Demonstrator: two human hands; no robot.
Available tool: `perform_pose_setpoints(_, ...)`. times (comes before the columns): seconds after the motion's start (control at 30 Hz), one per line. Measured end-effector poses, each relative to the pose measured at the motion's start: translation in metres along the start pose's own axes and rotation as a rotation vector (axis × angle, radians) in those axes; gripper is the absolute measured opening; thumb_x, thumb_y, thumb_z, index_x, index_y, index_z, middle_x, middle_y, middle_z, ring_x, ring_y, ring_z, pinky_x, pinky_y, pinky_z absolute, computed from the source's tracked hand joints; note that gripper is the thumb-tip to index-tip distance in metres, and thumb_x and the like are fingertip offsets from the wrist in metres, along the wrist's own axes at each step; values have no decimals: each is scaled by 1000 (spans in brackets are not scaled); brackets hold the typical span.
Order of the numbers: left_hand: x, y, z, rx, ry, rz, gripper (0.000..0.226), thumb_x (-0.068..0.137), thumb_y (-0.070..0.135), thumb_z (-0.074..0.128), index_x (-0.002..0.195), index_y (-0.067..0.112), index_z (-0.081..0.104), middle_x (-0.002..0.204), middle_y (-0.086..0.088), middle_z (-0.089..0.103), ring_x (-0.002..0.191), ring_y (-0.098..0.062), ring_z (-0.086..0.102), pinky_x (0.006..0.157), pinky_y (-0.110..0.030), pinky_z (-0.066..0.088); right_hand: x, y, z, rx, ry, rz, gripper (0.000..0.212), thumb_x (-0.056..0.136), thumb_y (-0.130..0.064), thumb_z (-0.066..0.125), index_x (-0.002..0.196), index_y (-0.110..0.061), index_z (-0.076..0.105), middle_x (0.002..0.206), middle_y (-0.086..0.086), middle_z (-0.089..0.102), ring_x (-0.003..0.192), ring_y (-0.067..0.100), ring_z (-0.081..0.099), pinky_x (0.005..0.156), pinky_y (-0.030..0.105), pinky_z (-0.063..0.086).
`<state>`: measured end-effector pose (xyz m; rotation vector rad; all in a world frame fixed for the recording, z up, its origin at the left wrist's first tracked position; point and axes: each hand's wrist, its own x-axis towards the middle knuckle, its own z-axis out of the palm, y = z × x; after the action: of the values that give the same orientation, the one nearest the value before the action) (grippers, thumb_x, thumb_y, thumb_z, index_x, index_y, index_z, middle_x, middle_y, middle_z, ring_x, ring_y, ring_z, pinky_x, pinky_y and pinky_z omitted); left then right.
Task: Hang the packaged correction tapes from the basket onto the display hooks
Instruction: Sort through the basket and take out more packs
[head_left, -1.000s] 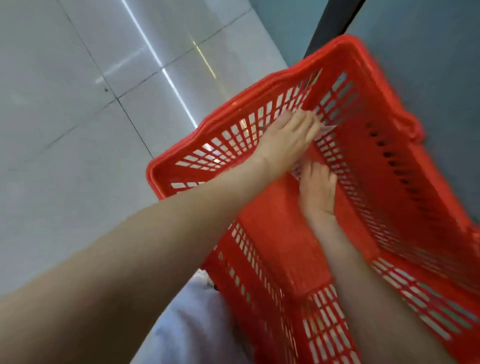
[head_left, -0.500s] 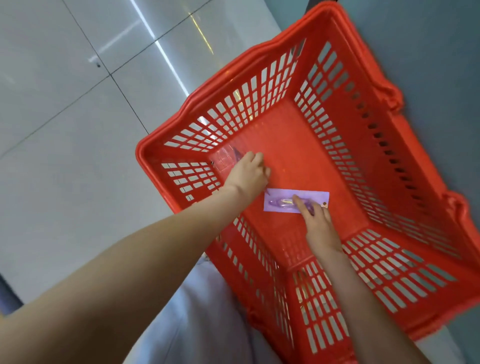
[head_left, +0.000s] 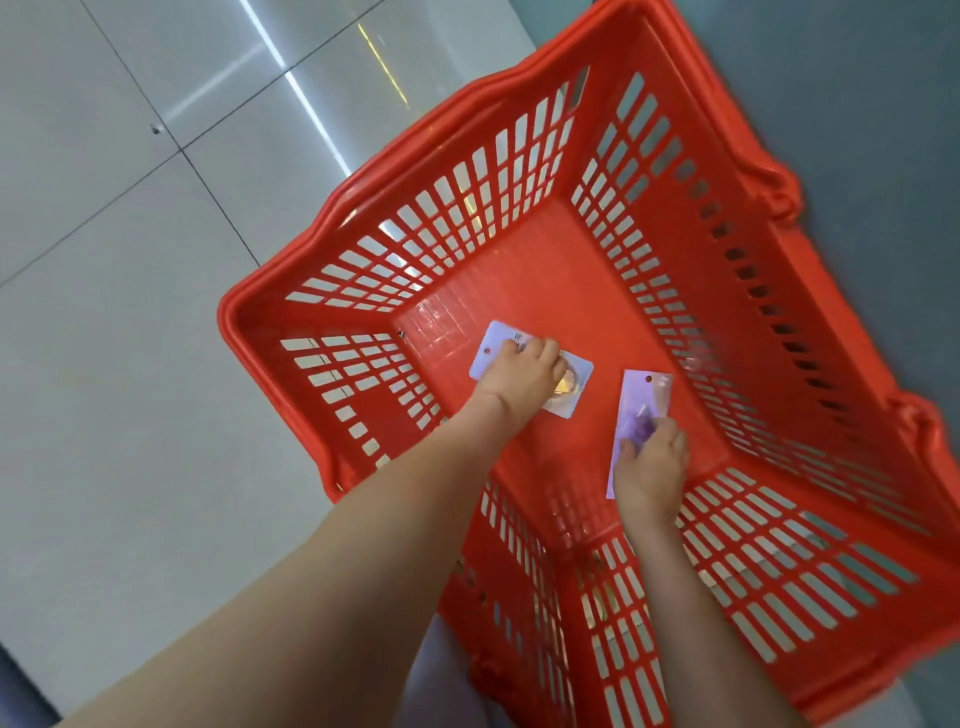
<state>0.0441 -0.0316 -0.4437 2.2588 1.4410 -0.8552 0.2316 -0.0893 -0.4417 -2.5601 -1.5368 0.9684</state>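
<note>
A red plastic basket (head_left: 363, 218) with slotted walls fills the view from above. Inside it, my left hand (head_left: 519, 379) holds a pale lilac correction tape package (head_left: 496, 345) with a yellowish tape under its clear blister; the fingers curl over the card. My right hand (head_left: 652, 467) grips a second package (head_left: 641, 400), a lilac card with a purple tape, near the basket's right wall; its punched hole end points away from me. Both packages are low over the basket floor. No display hooks are in view.
White glossy floor tiles (head_left: 130, 338) spread to the left of the basket. A grey-blue surface (head_left: 857, 104) lies to its right. A pale cloth (head_left: 441, 675), part of my clothing, shows under the near corner.
The view has come closer over the basket. My left hand now holds a lilac package in plain view. The right hand's package has turned from lying crosswise to pointing away from me.
</note>
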Motion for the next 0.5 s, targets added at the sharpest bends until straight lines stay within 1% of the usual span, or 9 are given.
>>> perform_pose_setpoints(0.07,-12,3,-20,-33,18,-6,23,51,25,62,70,28,74,71,8,65,61,-7,60,44,-20,37,-9,-10,-11,40,18,-14,32,84,0,65,113,8,52,117,29,54,114,45,48,97,46,34)
perform_pose_setpoints(0.13,-29,2,-46,-57,94,-33,26,60,25,49,70,23,74,71,6,66,62,-9,62,44,-21,40,-23,-29,-37,93,58,-44,39,84,-2,64,121,5,51,118,28,54,114,44,48,98,47,35)
perform_pose_setpoints(0.2,-57,-6,-76,-165,127,-75,45,70,18,31,79,18,75,85,1,71,74,-14,68,58,-25,51,-46,-53,-76,144,68,-140,57,84,0,63,137,-2,46,116,26,54,111,42,47,99,44,33)
perform_pose_setpoints(0.27,-100,-17,-125,-289,163,-130,49,73,12,27,88,9,74,99,-10,73,90,-25,70,75,-35,57,-75,-82,-123,165,49,-246,72,81,4,64,146,-8,38,103,21,51,99,39,47,93,39,32)
perform_pose_setpoints(0.33,-151,-35,-182,-412,217,-171,37,82,10,36,101,1,66,109,-18,67,105,-35,64,94,-43,49,-108,-114,-177,174,50,-349,74,80,3,65,147,-10,37,93,16,45,90,40,47,85,37,31)
perform_pose_setpoints(0.37,-177,-44,-209,-488,247,-174,29,86,12,46,109,-1,59,114,-20,61,110,-38,58,100,-45,41,-126,-131,-208,174,59,-387,74,79,-1,63,147,-10,36,90,15,42,88,40,47,83,37,30)
perform_pose_setpoints(0.4,-204,-55,-235,-584,247,-174,32,85,15,59,112,-2,54,116,-21,56,110,-39,53,99,-46,38,-144,-148,-238,169,63,-409,75,78,-6,60,148,-12,34,89,14,41,88,41,47,83,37,30)
perform_pose_setpoints(0.43,-233,-65,-263,-700,266,-171,40,79,16,69,109,-4,53,114,-23,53,106,-40,51,92,-45,39,-162,-167,-271,165,64,-421,75,78,-13,57,148,-15,30,90,14,40,90,40,47,85,37,29)
perform_pose_setpoints(0.5,-286,-85,-323,-881,375,-195,48,69,15,78,103,-7,53,105,-23,53,97,-40,52,79,-44,40,-200,-205,-337,163,80,-432,75,80,-22,52,149,-19,23,97,18,45,98,41,48,91,38,30)
